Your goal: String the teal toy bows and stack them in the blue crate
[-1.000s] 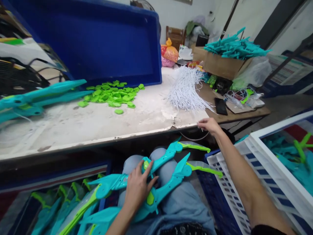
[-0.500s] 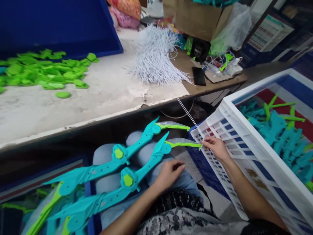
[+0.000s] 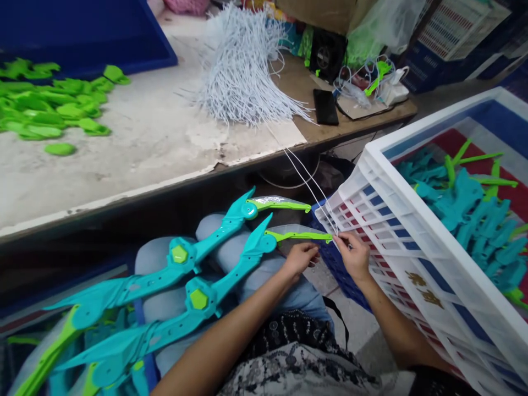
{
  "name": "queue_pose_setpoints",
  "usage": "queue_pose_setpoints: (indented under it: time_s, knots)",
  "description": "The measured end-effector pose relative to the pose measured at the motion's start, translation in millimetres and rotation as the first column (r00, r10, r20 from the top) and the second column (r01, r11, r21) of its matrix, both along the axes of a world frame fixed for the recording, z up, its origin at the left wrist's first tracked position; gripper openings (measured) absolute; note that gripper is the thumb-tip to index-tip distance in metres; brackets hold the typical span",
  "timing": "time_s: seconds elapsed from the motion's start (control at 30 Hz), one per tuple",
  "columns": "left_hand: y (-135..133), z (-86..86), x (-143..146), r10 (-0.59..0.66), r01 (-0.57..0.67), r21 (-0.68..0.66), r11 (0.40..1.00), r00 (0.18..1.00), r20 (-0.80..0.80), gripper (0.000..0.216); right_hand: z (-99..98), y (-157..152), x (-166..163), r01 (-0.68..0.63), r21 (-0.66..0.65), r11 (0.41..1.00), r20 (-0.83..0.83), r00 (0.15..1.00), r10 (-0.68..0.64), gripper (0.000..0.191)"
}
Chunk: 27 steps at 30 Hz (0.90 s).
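Two teal plastic toy bows with green tips lie across my lap; the nearer bow [image 3: 214, 294] reaches from lower left to a green tip [image 3: 299, 236]. My left hand [image 3: 302, 257] is curled just under that tip, fingers closed at it. My right hand [image 3: 353, 254] pinches the ends of thin white strings [image 3: 307, 179] right at the tip; the strings run up to the white bundle [image 3: 241, 71] on the table. The farther bow [image 3: 181, 258] lies parallel above it.
A white slatted crate [image 3: 396, 220] full of teal and green toy parts stands at my right. Green plastic pieces [image 3: 53, 107] are heaped on the worn table [image 3: 136, 148]. A blue tub [image 3: 82, 33] stands behind; a black phone [image 3: 324, 107] lies near the table edge.
My left hand left the bows' middle and came right to the green tip. My right hand drew white strings from the table down to that tip. The view tilted down and right.
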<state>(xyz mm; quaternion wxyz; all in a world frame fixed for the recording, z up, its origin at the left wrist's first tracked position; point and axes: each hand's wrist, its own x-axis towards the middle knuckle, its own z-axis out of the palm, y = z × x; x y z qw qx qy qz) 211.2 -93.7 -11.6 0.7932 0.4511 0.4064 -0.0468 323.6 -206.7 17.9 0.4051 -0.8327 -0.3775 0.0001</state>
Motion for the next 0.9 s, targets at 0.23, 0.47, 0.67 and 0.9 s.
queue_pose_setpoints:
  time_s: [0.23, 0.47, 0.67, 0.9]
  knots:
    - [-2.6, -2.4, 10.1, -0.004, 0.008, -0.076, 0.997, 0.999, 0.048, 0.022, -9.1, 1.5, -3.2, -0.048, 0.050, 0.998, 0.086, 0.995, 0.043, 0.015]
    - [-3.6, -4.9, 16.4, -0.009, 0.023, -0.131, 0.991, 0.994, 0.108, 0.012, -15.8, 2.8, -4.7, -0.002, 0.089, 0.996, 0.131, 0.991, -0.010, 0.013]
    - [-3.5, -7.1, 15.6, 0.002, 0.018, -0.144, 0.989, 0.990, 0.139, 0.013, -22.0, 0.1, -11.2, -0.051, 0.100, 0.994, 0.053, 0.998, 0.045, 0.012]
    - [-6.8, -10.9, 23.6, -0.007, 0.036, -0.136, 0.990, 0.978, 0.208, 0.023, -22.4, -3.1, -8.3, -0.060, 0.094, 0.994, -0.148, 0.986, 0.074, 0.011]
